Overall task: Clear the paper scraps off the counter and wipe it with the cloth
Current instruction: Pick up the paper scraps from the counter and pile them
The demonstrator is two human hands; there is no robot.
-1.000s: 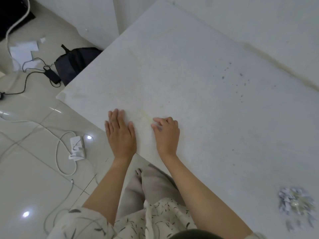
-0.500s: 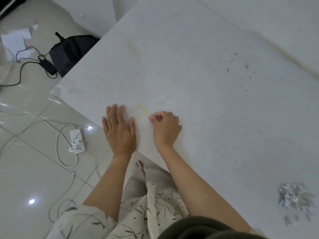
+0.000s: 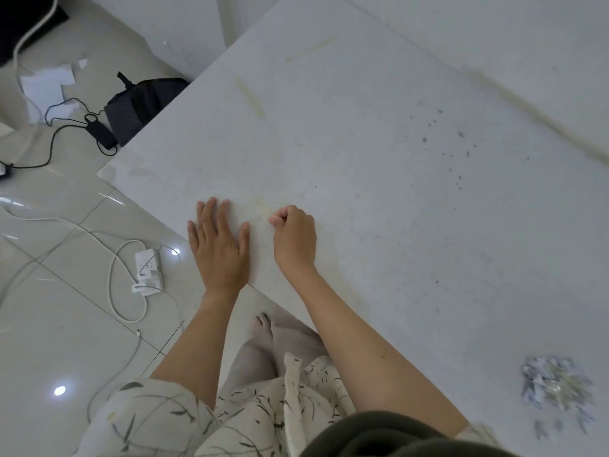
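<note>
The white counter (image 3: 379, 192) fills the right and upper part of the head view. My left hand (image 3: 219, 249) lies flat on it at the near edge, fingers spread and palm down, holding nothing. Just to its right, my right hand (image 3: 295, 240) rests on the counter curled into a fist, thumb against the forefinger; what is inside the fist is hidden. A small pile of grey-white paper scraps (image 3: 557, 389) sits on the counter at the lower right, far from both hands. No cloth is in view.
Dark specks (image 3: 458, 136) and yellowish streaks (image 3: 250, 94) mark the counter. Its edge runs diagonally past my hands. On the tiled floor to the left lie a white power strip (image 3: 148, 268) with cables, a black bag (image 3: 141, 103), a black adapter (image 3: 100, 135) and white paper sheets (image 3: 46, 84).
My right hand's fingers have curled from loosely extended into a closed fist. My left hand stays flat in the same spot. The view has shifted slightly.
</note>
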